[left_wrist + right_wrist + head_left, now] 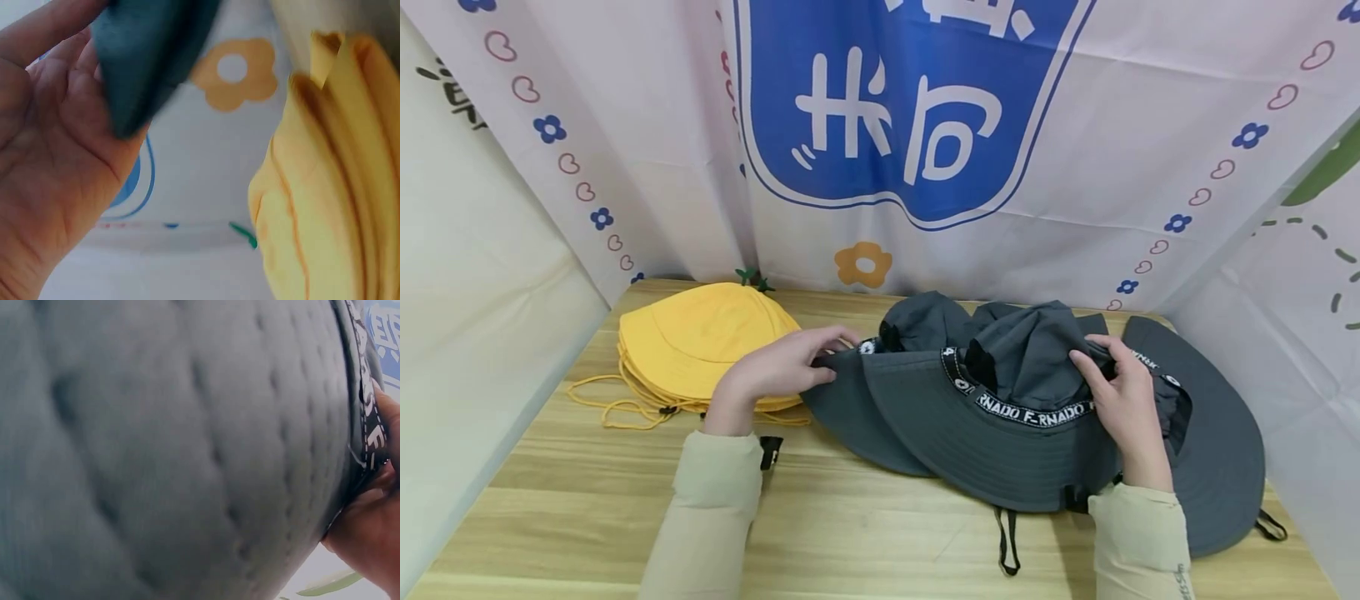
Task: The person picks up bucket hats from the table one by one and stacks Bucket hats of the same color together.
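Observation:
Several dark grey wide-brimmed hats lie overlapping at the centre and right of the table. In the head view my left hand (782,362) holds the left edge of the leftmost grey hat (850,408), thumb in front and fingers behind. Its dark brim (153,62) shows between thumb and fingers in the left wrist view. My right hand (1123,400) grips the front grey hat (985,454) by the right side of its crown, just above the lettered band (1037,414). That hat's stitched brim (187,450) fills most of the right wrist view.
A stack of yellow hats (707,333) with yellow cords (625,408) sits at the left back. Another grey hat (1217,450) lies at the far right, its black strap (1270,525) near the table edge. A printed white curtain (820,225) hangs behind the wooden table (850,533).

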### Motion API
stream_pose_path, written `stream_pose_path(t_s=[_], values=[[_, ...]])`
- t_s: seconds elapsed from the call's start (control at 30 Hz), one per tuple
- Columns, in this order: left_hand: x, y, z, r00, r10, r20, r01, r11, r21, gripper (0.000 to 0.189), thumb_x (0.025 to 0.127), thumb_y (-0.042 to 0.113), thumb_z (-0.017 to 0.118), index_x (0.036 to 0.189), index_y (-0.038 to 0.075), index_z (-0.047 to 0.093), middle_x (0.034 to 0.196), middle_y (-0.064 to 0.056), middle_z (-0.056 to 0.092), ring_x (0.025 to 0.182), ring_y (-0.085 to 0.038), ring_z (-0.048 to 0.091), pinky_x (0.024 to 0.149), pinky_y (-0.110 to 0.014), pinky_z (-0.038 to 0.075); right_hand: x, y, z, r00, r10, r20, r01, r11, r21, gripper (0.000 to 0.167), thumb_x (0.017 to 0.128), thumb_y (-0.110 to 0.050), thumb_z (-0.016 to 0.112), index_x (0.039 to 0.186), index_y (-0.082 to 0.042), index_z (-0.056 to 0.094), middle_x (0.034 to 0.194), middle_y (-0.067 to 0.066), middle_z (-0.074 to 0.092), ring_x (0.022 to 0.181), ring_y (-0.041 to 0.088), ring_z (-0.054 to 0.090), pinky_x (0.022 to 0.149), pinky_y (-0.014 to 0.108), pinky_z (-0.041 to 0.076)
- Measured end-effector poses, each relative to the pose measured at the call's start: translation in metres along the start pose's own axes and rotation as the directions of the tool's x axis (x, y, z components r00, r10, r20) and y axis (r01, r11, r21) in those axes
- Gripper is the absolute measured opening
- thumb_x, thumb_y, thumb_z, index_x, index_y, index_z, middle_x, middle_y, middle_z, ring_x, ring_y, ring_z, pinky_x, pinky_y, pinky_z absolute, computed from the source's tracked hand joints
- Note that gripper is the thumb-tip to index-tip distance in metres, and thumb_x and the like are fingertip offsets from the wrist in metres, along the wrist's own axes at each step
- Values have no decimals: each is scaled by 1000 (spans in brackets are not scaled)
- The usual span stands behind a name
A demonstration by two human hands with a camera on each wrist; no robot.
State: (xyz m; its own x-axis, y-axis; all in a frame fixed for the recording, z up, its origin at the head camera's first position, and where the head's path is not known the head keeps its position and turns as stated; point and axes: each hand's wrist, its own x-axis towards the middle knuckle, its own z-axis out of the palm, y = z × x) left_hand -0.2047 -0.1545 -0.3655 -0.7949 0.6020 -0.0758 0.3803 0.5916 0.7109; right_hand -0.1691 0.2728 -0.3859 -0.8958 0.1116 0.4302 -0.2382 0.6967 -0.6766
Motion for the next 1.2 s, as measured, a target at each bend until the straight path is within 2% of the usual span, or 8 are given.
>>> stream_pose_path(t_s=[0.1, 0.17, 0.37, 0.5, 0.67, 0.9, 1.0, 1.2], values=[[-6, -3, -5, 998, -57, -4, 57, 998, 15, 44, 89, -6, 54, 129, 11, 55, 128, -11, 64, 122, -29, 59, 105, -50, 48, 0, -1, 2, 1000, -20, 9, 19, 999, 50, 25, 97, -14, 66, 119, -2, 65, 103, -17, 59, 83, -12, 52, 73, 4, 41], [-7, -4, -6, 994, -105, 1, 105, 994, 31, 43, 88, -2, 55, 128, 11, 54, 126, -12, 65, 118, -28, 60, 103, -49, 49, 1, -1, 5, 999, -37, 23, 35, 997, 74, 24, 97, -13, 66, 119, -2, 65, 101, -21, 58, 82, -11, 54, 73, 5, 42], [-2, -10, -2, 975, -215, 59, 208, 972, 110, 50, 94, 15, 57, 143, 12, 48, 131, -16, 61, 115, -28, 59, 99, -46, 49, 1, -8, 18, 993, -49, 111, 41, 997, 73, 26, 100, -18, 61, 121, -3, 63, 111, 14, 67, 84, -10, 52, 74, 7, 40], [1, -11, 0, 969, -238, 72, 226, 963, 145, 48, 101, 18, 48, 148, 11, 45, 140, -17, 58, 126, -32, 56, 106, -50, 46, 0, -12, 29, 988, -36, 148, 27, 998, 62, 27, 101, -20, 60, 123, -4, 62, 118, 19, 65, 85, -7, 50, 75, 8, 39], [2, -11, -1, 967, -251, 40, 246, 964, 100, 48, 108, 30, 38, 152, 11, 42, 148, -17, 53, 138, -36, 49, 114, -53, 38, 1, -19, 39, 987, -15, 163, 10, 999, 31, 28, 101, -23, 60, 124, -6, 62, 114, 19, 66, 79, 2, 52, 71, 15, 40], [-1, -13, -5, 961, -271, 60, 276, 956, -100, 72, 105, 61, 19, 155, 12, 37, 155, -15, 45, 145, -36, 40, 121, -54, 29, 12, -36, 57, 971, -54, 234, 44, 998, 47, 30, 102, -27, 59, 125, -8, 61, 113, 19, 66, 82, 22, 59, 76, 35, 47], [-3, -13, -5, 958, -281, 57, 285, 952, -107, 78, 101, 69, 21, 155, 15, 37, 156, -12, 43, 146, -33, 39, 121, -54, 28, 19, -45, 67, 958, -88, 274, 79, 996, 46, 30, 101, -27, 60, 125, -8, 61, 114, 19, 66, 87, 30, 59, 79, 42, 46], [-3, -9, -3, 970, -239, 47, 237, 971, 28, 67, 99, 65, 41, 147, 19, 49, 147, -8, 54, 138, -29, 49, 116, -52, 36, 28, -57, 87, 941, -108, 322, 109, 994, 16, 33, 101, -31, 60, 126, -10, 62, 118, 16, 65, 86, 30, 54, 79, 44, 45]])
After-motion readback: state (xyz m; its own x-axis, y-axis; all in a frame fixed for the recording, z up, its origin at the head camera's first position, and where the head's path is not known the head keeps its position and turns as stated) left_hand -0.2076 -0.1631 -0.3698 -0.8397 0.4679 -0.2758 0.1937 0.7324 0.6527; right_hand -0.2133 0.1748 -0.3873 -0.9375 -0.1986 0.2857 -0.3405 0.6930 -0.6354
